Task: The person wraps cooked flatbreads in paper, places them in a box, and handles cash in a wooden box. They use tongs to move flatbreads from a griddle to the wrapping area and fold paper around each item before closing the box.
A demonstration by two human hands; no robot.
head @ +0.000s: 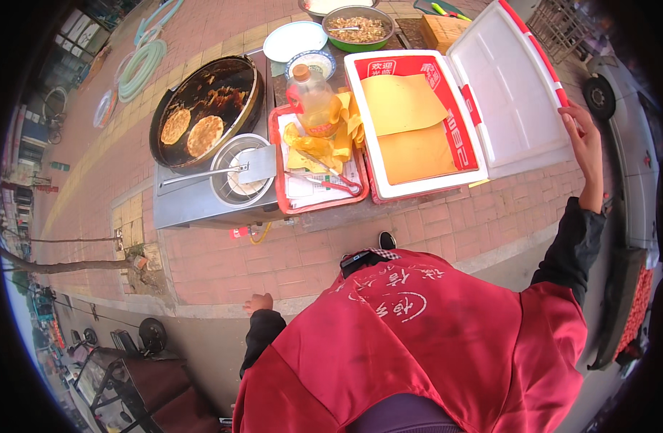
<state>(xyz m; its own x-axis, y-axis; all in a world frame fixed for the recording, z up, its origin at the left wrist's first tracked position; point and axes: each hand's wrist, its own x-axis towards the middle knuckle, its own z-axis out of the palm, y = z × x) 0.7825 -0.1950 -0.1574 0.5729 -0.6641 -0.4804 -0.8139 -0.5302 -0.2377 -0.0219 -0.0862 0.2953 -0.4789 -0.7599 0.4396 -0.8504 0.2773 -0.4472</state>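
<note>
My right hand (580,130) grips the outer edge of the lid (510,86) of a foam box, which stands swung back to the right. Inside the white-rimmed box (372,157) lie sheets of yellow paper (407,103) over a red printed lining. My left hand (258,303) hangs by my side, away from the stall, its fingers curled; whether it holds anything cannot be told. Left of the box, a red tray (320,207) bears red-handled tongs (339,185), crumpled yellow paper and an oil jug (315,103). Two flatbreads (205,135) lie in a round black pan (223,81).
A metal spatula (257,164) rests across a round strainer pot (217,189). Behind are a bowl of chopped filling (358,27), a pale blue plate (294,40) and a patterned bowl (323,60). A parked vehicle (629,135) is at right, a tricycle (152,389) at lower left.
</note>
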